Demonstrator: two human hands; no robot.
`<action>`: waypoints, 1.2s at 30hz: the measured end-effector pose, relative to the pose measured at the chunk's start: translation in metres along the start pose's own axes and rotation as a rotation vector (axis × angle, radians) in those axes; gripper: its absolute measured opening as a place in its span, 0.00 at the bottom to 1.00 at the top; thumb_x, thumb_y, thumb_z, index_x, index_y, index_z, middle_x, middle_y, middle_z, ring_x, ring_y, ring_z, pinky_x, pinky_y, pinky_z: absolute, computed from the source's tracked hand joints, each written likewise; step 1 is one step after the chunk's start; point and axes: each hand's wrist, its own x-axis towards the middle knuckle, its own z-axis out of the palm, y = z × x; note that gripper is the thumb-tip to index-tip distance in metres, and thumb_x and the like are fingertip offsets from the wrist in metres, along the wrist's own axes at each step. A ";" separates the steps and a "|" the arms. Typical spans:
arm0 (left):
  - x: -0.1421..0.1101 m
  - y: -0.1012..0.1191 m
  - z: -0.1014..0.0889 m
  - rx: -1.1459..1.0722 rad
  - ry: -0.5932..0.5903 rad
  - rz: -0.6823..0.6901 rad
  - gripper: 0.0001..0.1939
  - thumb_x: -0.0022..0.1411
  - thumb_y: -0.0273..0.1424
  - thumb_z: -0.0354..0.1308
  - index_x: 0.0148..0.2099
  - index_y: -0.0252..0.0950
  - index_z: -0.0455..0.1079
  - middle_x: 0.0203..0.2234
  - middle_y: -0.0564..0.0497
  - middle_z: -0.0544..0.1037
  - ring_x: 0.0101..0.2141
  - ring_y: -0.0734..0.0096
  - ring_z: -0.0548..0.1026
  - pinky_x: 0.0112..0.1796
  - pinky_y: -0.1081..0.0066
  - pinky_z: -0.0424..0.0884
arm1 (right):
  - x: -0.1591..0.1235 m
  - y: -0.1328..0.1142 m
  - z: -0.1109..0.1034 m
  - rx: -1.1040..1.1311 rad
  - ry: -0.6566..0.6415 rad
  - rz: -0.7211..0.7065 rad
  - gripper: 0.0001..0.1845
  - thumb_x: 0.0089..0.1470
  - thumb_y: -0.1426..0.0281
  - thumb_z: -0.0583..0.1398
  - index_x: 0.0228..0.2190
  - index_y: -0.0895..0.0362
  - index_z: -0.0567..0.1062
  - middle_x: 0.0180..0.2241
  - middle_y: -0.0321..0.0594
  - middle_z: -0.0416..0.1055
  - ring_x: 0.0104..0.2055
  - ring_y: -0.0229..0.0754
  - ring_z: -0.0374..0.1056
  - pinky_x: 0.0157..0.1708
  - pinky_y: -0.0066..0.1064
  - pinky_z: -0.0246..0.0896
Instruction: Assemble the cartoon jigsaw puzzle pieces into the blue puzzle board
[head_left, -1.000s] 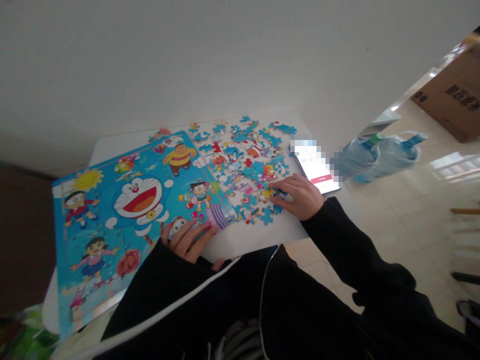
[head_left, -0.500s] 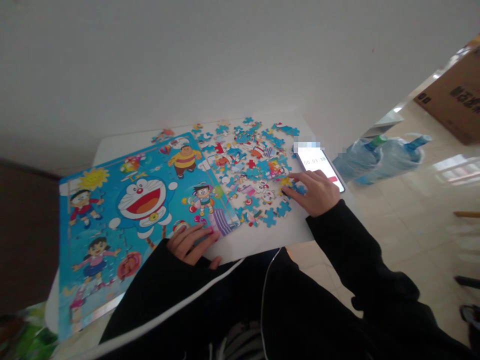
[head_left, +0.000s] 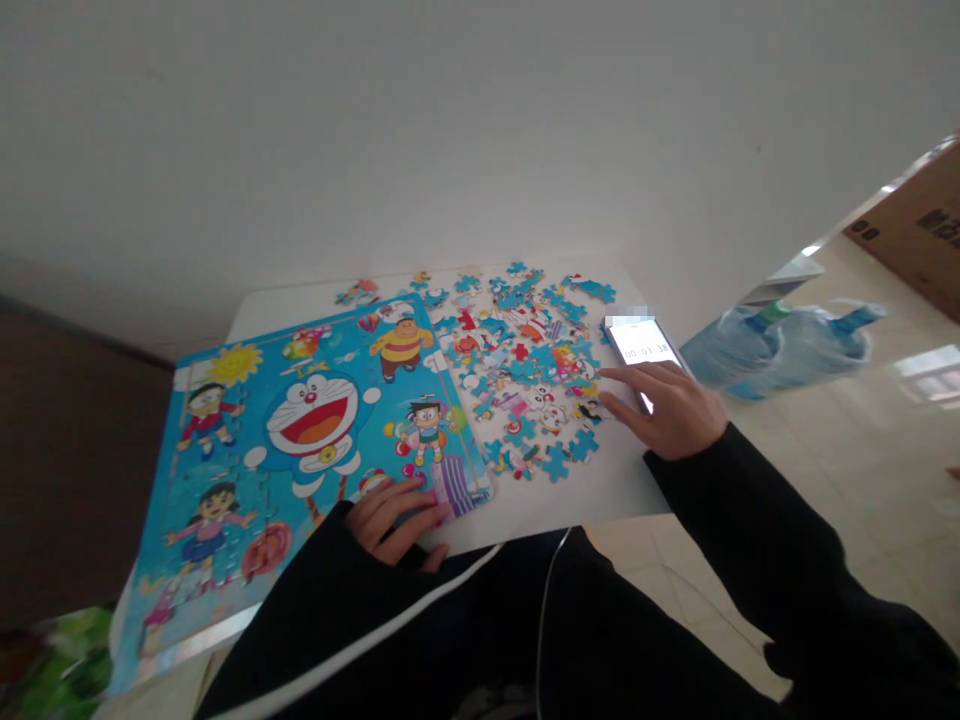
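Observation:
A blue cartoon puzzle board (head_left: 300,430) lies across the left of a small white table (head_left: 592,490). My left hand (head_left: 394,515) rests flat on the board's near right corner, fingers stretched out. A heap of loose puzzle pieces (head_left: 521,360) covers the table to the right of the board. My right hand (head_left: 667,410) lies on the table at the heap's right edge, fingers extended toward the pieces and partly covering a lit phone (head_left: 645,345). Neither hand holds anything that I can see.
Two large water bottles (head_left: 780,335) lie on the tiled floor right of the table. A cardboard box (head_left: 919,230) is at the far right. A white wall stands behind the table. Green packaging (head_left: 52,665) shows at the bottom left.
My right hand has slid right, from the pieces near the heap's front to its right edge beside the phone. The left hand has stayed on the board. The camera has shifted a little.

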 end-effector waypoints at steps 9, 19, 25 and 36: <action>0.002 0.002 -0.001 0.017 -0.009 -0.016 0.07 0.55 0.32 0.57 0.37 0.38 0.73 0.30 0.49 0.77 0.38 0.61 0.76 0.43 0.60 0.70 | 0.062 0.047 -0.013 -0.110 -0.244 0.072 0.14 0.54 0.62 0.54 0.37 0.49 0.79 0.34 0.37 0.77 0.36 0.46 0.71 0.31 0.35 0.62; -0.007 -0.001 0.007 -0.013 0.048 -0.020 0.10 0.54 0.33 0.57 0.40 0.40 0.72 0.32 0.49 0.77 0.39 0.59 0.75 0.44 0.57 0.68 | 0.130 0.038 0.034 -0.152 -0.547 0.089 0.14 0.47 0.60 0.62 0.38 0.45 0.77 0.36 0.32 0.77 0.39 0.44 0.70 0.30 0.31 0.62; -0.006 0.001 0.005 -0.016 0.011 -0.050 0.09 0.55 0.33 0.56 0.39 0.40 0.73 0.32 0.49 0.77 0.40 0.60 0.75 0.45 0.57 0.68 | 0.139 0.039 0.039 -0.021 -0.642 0.200 0.20 0.42 0.65 0.65 0.41 0.51 0.75 0.32 0.31 0.77 0.32 0.39 0.71 0.31 0.29 0.62; -0.010 0.001 0.009 -0.032 0.055 -0.046 0.10 0.55 0.34 0.55 0.40 0.40 0.72 0.32 0.49 0.77 0.40 0.59 0.74 0.45 0.57 0.67 | 0.183 0.042 0.048 0.546 -0.560 0.389 0.13 0.49 0.69 0.62 0.38 0.58 0.78 0.32 0.40 0.77 0.28 0.35 0.69 0.28 0.26 0.67</action>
